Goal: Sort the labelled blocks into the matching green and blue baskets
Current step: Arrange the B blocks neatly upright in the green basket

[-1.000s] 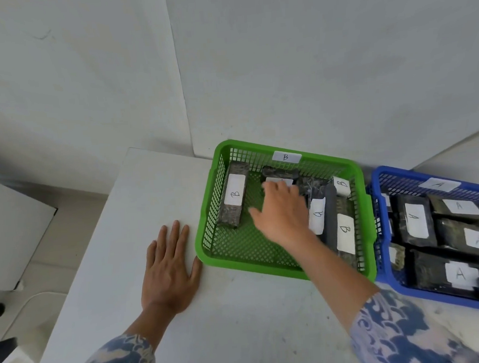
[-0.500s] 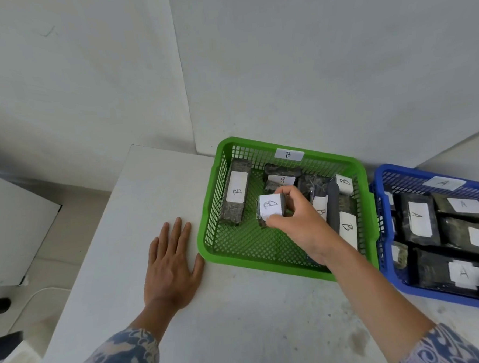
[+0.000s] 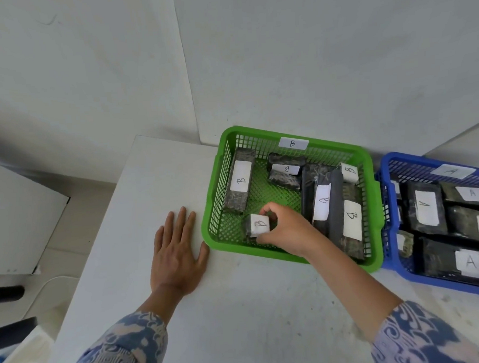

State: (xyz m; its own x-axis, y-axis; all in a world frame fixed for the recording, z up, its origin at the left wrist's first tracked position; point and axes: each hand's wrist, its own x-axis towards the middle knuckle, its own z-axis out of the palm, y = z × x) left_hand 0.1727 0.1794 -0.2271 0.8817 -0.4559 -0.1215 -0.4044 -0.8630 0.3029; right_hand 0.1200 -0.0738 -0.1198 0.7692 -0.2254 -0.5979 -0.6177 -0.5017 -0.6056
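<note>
The basket marked B (image 3: 289, 195) sits centre-right of the frame on the table (image 3: 240, 307), blocks inside. The basket marked A (image 3: 443, 225) touches its right side. A flat hand (image 3: 175, 255) lies just left.

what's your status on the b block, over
Right hand pinching small B block low in green basket. Left hand flat on table. Nothing blocking.

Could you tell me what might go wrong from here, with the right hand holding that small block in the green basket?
1. The right hand pinches the small B block by its edges only; it could slip or land label down.
2. The tall blocks leaning together beside the wrist could topple if nudged.
3. The left hand touches the green basket only with its thumb, so the basket might slide.
</note>
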